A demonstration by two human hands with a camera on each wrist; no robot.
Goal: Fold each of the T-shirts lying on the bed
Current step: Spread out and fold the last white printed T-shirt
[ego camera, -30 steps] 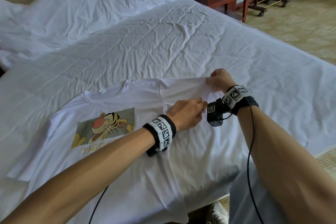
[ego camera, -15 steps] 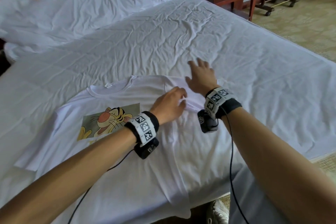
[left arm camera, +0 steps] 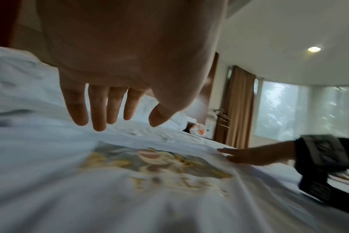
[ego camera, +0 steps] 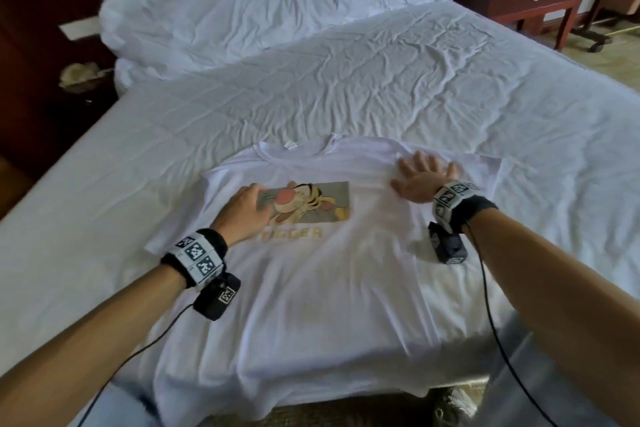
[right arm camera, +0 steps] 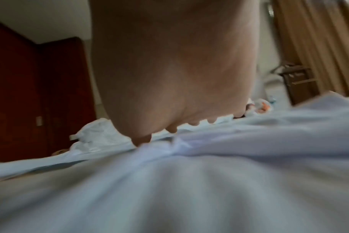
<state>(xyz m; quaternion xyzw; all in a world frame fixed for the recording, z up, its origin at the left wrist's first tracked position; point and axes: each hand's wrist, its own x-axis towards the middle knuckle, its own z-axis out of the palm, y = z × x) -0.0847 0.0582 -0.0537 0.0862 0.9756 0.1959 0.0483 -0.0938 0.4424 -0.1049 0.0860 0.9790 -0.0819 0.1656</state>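
Observation:
A white T-shirt (ego camera: 329,288) with a tiger print (ego camera: 311,199) lies face up and spread flat on the bed, its hem hanging over the near edge. My left hand (ego camera: 244,210) is open, fingers straight, over the left side of the print; in the left wrist view its fingers (left arm camera: 99,110) hover just above the cloth. My right hand (ego camera: 424,175) lies flat with spread fingers on the shirt's right shoulder, by the sleeve (ego camera: 485,170). The right wrist view is blurred and shows the palm (right arm camera: 175,78) pressed low on white cloth (right arm camera: 189,189).
The white bed sheet (ego camera: 381,87) is wrinkled and stretches far behind the shirt. A crumpled duvet (ego camera: 259,7) lies at the head. A wooden nightstand (ego camera: 533,0) with a plastic bag stands at the back right. Dark wood (ego camera: 41,45) borders the left.
Both hands let go of the right sleeve and opened. The left hand slid left across the chest to the print; the right hand stayed flat near the right shoulder. The shirt now lies smoother.

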